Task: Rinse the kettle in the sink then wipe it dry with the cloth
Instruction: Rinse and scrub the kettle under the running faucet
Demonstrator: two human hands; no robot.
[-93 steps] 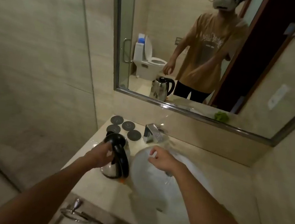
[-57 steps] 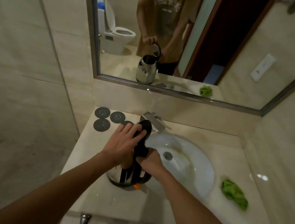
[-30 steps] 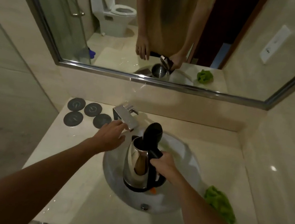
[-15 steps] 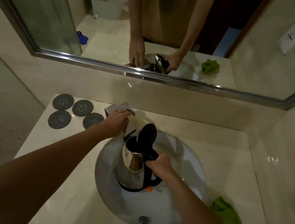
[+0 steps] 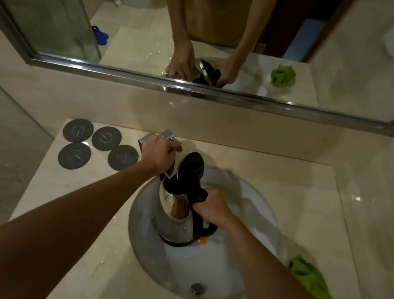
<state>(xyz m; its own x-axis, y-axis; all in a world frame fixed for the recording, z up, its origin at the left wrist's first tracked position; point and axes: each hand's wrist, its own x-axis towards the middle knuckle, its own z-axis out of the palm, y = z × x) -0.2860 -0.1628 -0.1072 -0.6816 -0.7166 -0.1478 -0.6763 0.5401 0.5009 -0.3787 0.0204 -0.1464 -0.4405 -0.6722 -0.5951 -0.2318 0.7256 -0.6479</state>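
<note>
A pale beige tiled wall closes the left side of the room, and against it begins a glossy cream stone worktop that carries everything here. Near its back left corner lie four dark grey round coasters, set close together. Just right of them the left hand is curled over the lever of a square chrome tap, gripping it, at the rear rim of the basin. A round white sink is sunk into the worktop, with a metal drain plug near its front edge. Inside the bowl, toward its left side, the stainless steel kettle stands roughly upright on its black base, its black lid flipped up and its open mouth just under the tap's spout. The right hand is wrapped round the kettle's black handle — fingers closed tight on it. Whether water is running cannot be told. On the worktop right of the sink lies a crumpled green cloth, well apart from the kettle. Above the backsplash a steel-framed mirror spans the wall — it reflects a glass shower door, a white toilet, the cloth and both hands.
</note>
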